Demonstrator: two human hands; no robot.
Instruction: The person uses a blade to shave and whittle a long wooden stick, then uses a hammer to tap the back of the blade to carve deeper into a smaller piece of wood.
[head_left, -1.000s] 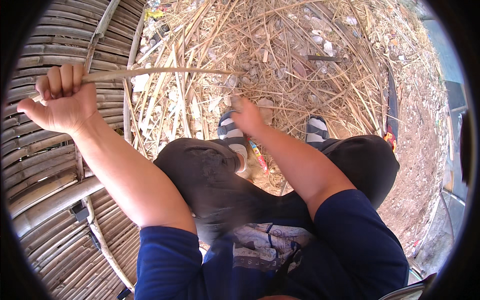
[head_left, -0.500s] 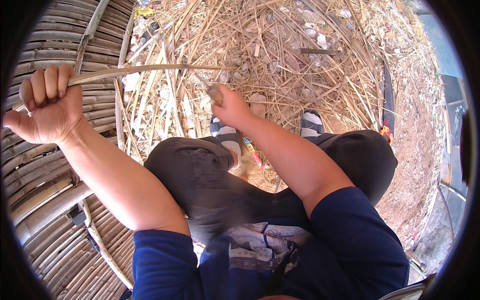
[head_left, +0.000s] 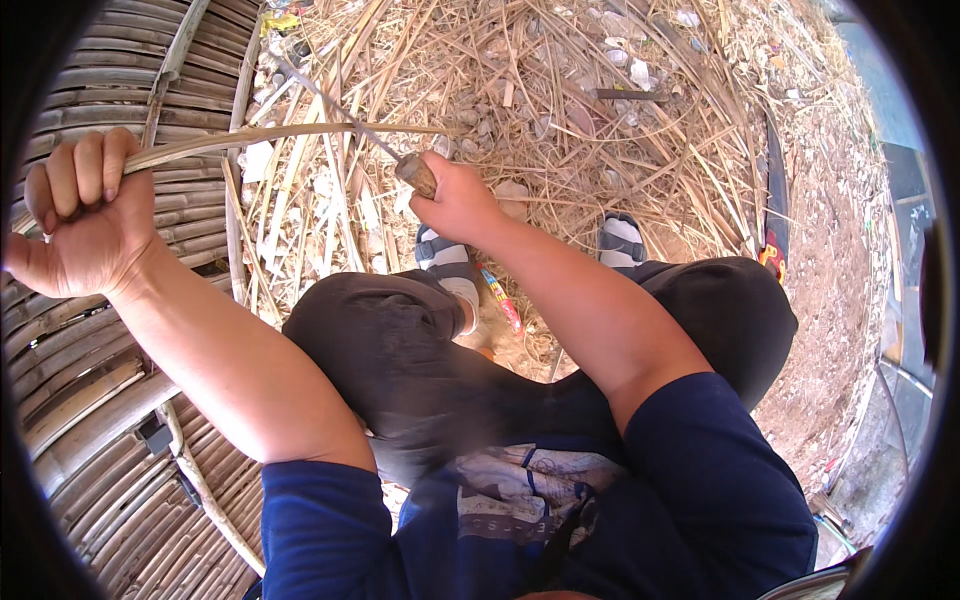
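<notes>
At the left, my left hand (head_left: pixel 100 215) is raised with its fingers curled round one end of a long, thin bamboo strip (head_left: pixel 250 137). The strip arcs to the right, and its far tip hangs free over the littered ground. My right hand (head_left: pixel 458 198), closed in front of my left knee, grips the wooden handle (head_left: pixel 416 176) of a knife. From there the narrow grey blade (head_left: pixel 330 102) points up and to the left, crossing the strip. Whether blade and strip touch, I cannot tell.
Bamboo slats (head_left: pixel 80 350) form a surface along my left. Split bamboo pieces and shavings (head_left: pixel 540 80) cover the ground ahead. A saw (head_left: pixel 775 200) with a red and yellow handle lies beyond my right knee. A colourful wrapper (head_left: pixel 500 298) lies between my sandalled feet.
The knife's blade has swung up and left and now shows clearly across the strip. My right hand has shifted slightly left; my left hand with the strip has moved slightly left.
</notes>
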